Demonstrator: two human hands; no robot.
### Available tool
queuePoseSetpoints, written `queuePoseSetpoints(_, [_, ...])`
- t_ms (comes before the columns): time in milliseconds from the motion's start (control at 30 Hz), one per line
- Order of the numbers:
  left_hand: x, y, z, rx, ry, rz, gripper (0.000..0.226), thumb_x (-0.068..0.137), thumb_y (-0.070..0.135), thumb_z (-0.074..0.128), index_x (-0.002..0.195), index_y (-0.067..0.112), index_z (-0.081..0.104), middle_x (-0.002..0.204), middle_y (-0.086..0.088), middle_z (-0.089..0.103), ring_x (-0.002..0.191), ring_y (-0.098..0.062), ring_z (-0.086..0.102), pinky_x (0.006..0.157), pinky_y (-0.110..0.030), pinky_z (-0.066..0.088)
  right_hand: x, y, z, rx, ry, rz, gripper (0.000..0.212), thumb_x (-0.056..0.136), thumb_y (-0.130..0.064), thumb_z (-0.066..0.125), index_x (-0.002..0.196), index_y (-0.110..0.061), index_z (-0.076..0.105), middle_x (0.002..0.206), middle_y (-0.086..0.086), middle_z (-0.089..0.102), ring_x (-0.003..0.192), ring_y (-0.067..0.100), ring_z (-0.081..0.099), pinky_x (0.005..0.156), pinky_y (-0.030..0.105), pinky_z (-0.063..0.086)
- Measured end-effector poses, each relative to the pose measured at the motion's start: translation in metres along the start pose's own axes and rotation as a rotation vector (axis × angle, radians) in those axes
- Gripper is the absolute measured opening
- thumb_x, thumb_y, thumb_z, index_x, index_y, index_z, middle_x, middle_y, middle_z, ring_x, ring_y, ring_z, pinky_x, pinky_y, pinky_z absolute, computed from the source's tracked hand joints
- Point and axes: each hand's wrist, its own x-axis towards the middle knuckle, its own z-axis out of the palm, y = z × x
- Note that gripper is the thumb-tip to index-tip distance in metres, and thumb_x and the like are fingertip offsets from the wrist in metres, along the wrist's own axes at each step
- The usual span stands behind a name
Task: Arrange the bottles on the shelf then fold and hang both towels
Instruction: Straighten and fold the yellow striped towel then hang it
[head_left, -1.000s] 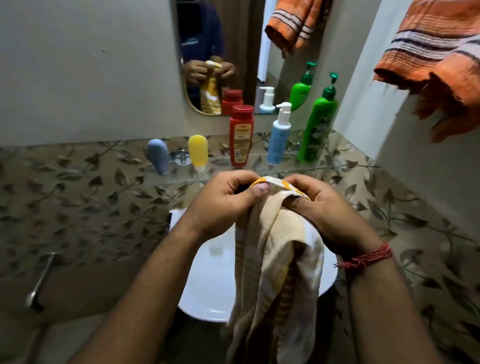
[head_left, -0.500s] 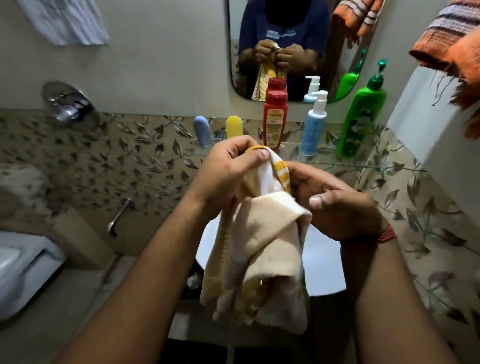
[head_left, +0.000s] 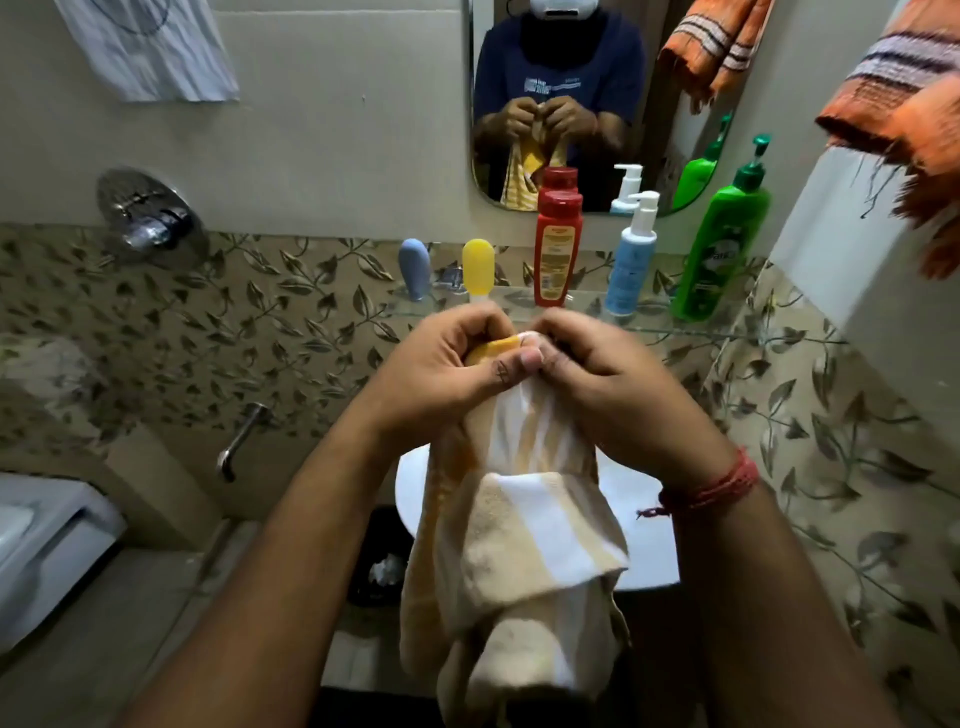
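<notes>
Yellow-and-white striped towel hangs bunched at frame centre, its top edge pinched by your left hand and right hand pressed together, below the glass shelf holding five upright bottles.

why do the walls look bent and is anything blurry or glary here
Head view: wide-angle lens bows the glass shelf and wall edges toward the frame's borders; light is dim and warm, no hard glare; the left hand and right hand gripping the striped towel look slightly soft; bottle labels are too blurred to read.
</notes>
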Motion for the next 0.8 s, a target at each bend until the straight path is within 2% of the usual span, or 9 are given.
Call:
queuePoseSetpoints(67, [-0.003, -0.006, -0.006, 0.027, -0.023, -0.066, 0.021, 0.087, 0.041, 0.072, 0.087, 0.021, 0.065, 0.08, 0.008, 0.062, 0.075, -0.006, 0.056, 0.066, -0.021, 0.045, 0.004, -0.002, 0.004, -0.134, -0.024, 0.03, 0.011, 0.099, -0.019, 0.055, 0.091, -0.018, 0.062, 0.084, -0.003, 0.063, 0.081, 0.012, 0.059, 0.066, 0.032, 0.042])
queuePoseSetpoints(167, [-0.004, -0.006, -0.017, -0.009, -0.013, -0.047, 0.021, 0.089, 0.042, 0.07, 0.091, 0.022, 0.065, 0.085, 0.003, 0.064, 0.079, -0.011, 0.06, 0.07, -0.028, 0.05, 0.006, -0.01, 0.008, 0.103, 0.04, 0.062, 0.018, 0.101, -0.019, 0.055, 0.095, -0.007, 0.066, 0.087, 0.009, 0.064, 0.082, 0.011, 0.059, 0.071, 0.034, 0.048])
queuePoseSetpoints(233, [-0.003, -0.006, -0.022, 0.051, -0.02, -0.032, 0.022, 0.092, 0.038, 0.068, 0.096, 0.016, 0.066, 0.089, -0.001, 0.068, 0.081, -0.018, 0.064, 0.071, -0.036, 0.054, 0.009, -0.01, 0.011, 0.09, 0.091, 0.07, 0.016, 0.1, -0.019, 0.056, 0.096, -0.007, 0.066, 0.089, 0.011, 0.065, 0.084, 0.018, 0.061, 0.075, 0.041, 0.05])
queuePoseSetpoints(300, [-0.003, -0.005, -0.023, 0.102, -0.008, 0.0, 0.024, 0.095, 0.032, 0.065, 0.098, 0.009, 0.067, 0.092, -0.01, 0.067, 0.085, -0.027, 0.067, 0.073, -0.04, 0.057, 0.013, -0.012, 0.015, 0.161, 0.12, 0.069, 0.01, 0.098, -0.021, 0.06, 0.095, -0.012, 0.063, 0.087, 0.007, 0.066, 0.079, 0.017, 0.062, 0.067, 0.038, 0.051])
queuePoseSetpoints(367, [-0.003, -0.003, -0.024, 0.168, 0.041, 0.099, 0.018, 0.097, 0.025, 0.063, 0.095, 0.008, 0.067, 0.093, -0.01, 0.061, 0.087, -0.026, 0.064, 0.074, -0.034, 0.056, 0.015, -0.018, 0.017, 0.231, 0.126, 0.064, 0.008, 0.096, -0.025, 0.06, 0.095, -0.017, 0.062, 0.09, 0.005, 0.069, 0.081, 0.014, 0.065, 0.068, 0.032, 0.051])
queuePoseSetpoints(467, [-0.002, -0.003, -0.026, 0.185, 0.128, 0.184, 0.014, 0.098, 0.021, 0.062, 0.092, 0.009, 0.065, 0.091, -0.005, 0.054, 0.087, -0.022, 0.061, 0.075, -0.034, 0.056, 0.02, -0.025, 0.018, 0.078, 0.17, 0.02, 0.01, 0.098, -0.028, 0.057, 0.097, -0.02, 0.063, 0.093, -0.002, 0.066, 0.088, 0.012, 0.064, 0.073, 0.032, 0.053])
queuePoseSetpoints(600, [-0.004, -0.004, -0.029, -0.045, 0.102, 0.099, 0.019, 0.1, 0.023, 0.06, 0.095, 0.005, 0.063, 0.084, -0.011, 0.057, 0.079, -0.014, 0.056, 0.069, -0.029, 0.049, 0.026, -0.033, 0.02, -0.087, 0.247, -0.039, 0.016, 0.099, -0.028, 0.054, 0.093, -0.017, 0.062, 0.086, -0.002, 0.062, 0.084, 0.014, 0.059, 0.072, 0.034, 0.05])
queuePoseSetpoints(700, [-0.006, -0.009, -0.033, -0.183, 0.021, 0.046, 0.013, 0.097, 0.025, 0.063, 0.094, 0.013, 0.064, 0.086, -0.001, 0.061, 0.081, -0.009, 0.059, 0.07, -0.023, 0.052, 0.028, -0.032, 0.021, -0.062, 0.294, -0.025, 0.018, 0.1, -0.025, 0.053, 0.09, -0.012, 0.062, 0.081, -0.001, 0.059, 0.076, 0.009, 0.055, 0.065, 0.027, 0.044])
queuePoseSetpoints(800, [-0.009, -0.017, -0.037, -0.239, 0.064, -0.014, 0.013, 0.092, 0.03, 0.066, 0.082, 0.022, 0.065, 0.076, 0.008, 0.06, 0.072, -0.006, 0.055, 0.062, -0.019, 0.048, 0.028, -0.025, 0.015, -0.023, 0.398, 0.015, 0.02, 0.099, -0.022, 0.053, 0.086, -0.009, 0.061, 0.075, -0.003, 0.056, 0.069, 0.006, 0.05, 0.061, 0.025, 0.04])
